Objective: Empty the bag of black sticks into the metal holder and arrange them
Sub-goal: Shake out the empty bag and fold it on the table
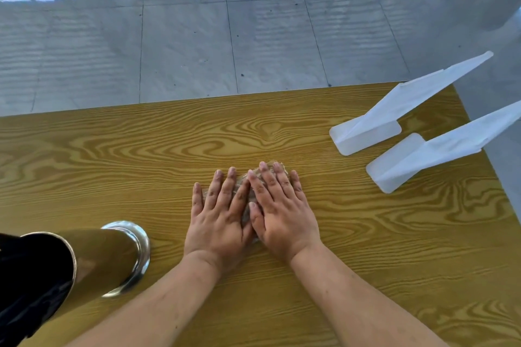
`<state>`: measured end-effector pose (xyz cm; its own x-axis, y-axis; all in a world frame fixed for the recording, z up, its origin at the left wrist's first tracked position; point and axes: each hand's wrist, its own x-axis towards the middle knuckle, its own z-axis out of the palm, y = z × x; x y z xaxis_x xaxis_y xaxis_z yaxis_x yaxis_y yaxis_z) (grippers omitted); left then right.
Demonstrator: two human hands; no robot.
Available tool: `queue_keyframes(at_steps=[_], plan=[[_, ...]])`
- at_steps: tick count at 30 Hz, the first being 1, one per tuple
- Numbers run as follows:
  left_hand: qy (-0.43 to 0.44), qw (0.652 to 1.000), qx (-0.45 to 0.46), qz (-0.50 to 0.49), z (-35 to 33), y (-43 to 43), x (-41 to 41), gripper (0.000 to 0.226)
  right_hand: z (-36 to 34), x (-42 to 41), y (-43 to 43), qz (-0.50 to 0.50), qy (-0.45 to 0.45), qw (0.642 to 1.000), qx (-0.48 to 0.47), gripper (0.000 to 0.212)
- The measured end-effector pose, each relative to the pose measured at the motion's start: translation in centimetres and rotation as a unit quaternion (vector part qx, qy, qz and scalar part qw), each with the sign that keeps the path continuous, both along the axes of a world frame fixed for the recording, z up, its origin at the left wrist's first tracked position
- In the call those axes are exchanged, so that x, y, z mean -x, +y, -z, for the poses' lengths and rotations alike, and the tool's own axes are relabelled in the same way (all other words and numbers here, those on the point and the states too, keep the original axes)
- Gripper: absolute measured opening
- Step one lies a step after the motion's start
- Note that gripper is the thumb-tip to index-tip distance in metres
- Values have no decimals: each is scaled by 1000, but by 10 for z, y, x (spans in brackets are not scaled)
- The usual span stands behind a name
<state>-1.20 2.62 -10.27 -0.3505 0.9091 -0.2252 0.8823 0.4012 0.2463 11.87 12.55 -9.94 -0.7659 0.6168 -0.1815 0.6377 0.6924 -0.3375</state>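
Observation:
A crumpled clear plastic bag (244,187) lies flat on the wooden table (112,155), with no sticks visible in it. My left hand (220,214) and my right hand (279,208) both press down on it, palms flat and fingers spread, the right partly over the left's fingers. The shiny metal holder (112,256) stands at the lower left, reflecting the table. Black sticks (31,276) fill its mouth, which reaches the frame's left edge.
Two white plastic bookend-like stands (375,127) (417,163) rest on the table at the right, near its far right corner. The table's far edge runs across the middle of the view, with tiled floor beyond.

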Motion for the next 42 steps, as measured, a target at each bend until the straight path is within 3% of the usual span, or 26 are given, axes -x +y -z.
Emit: queue_keyframes(at_steps=[19, 23, 29, 33, 36, 42], plan=[[17, 999, 35, 8, 2, 0, 1, 73, 2, 5, 1, -10, -74, 997, 17, 67], [5, 995, 88, 38, -17, 2, 5, 91, -8, 7, 5, -3, -103, 994, 47, 60], [19, 990, 118, 78, -82, -11, 14, 74, -37, 5, -5, 21, -163, 986, 37, 64], [21, 996, 22, 78, -136, -31, 18, 59, -70, 14, -26, 31, -134, 990, 6, 76], [20, 995, -75, 60, -167, -45, 29, 55, -103, 26, -45, 39, -58, 997, 22, 75], [22, 994, -109, 18, -213, -73, 76, 51, -168, 53, -86, 26, 74, 995, 59, 62]])
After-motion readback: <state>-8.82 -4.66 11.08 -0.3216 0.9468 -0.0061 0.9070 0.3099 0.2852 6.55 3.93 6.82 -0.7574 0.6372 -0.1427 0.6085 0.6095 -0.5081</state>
